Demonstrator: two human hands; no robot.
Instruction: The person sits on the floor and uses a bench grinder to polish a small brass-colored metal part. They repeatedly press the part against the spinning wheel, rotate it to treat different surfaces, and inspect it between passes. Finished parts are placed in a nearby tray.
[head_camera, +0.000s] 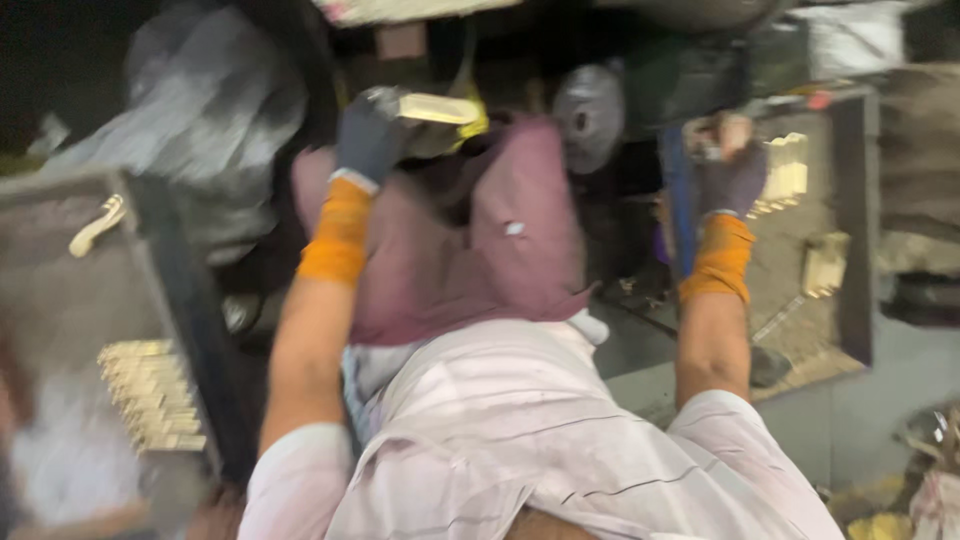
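Two gloved hands are busy. Your left hand holds a pale bar lying sideways, its free end pointing right. Your right hand grips something too blurry to tell, near stacked pale bars.

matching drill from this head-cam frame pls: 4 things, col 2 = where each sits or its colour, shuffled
Column 1
1. left hand
2. right hand
3. maroon cloth
4. row of pale metal pieces

Column 2
A. in the tray at lower left
B. draped over the lap
C. dark glove, holding a pale brass-coloured bar
D. dark glove, over the tray on the right, by a pale block stack

Pairs: 1-C, 2-D, 3-B, 4-A
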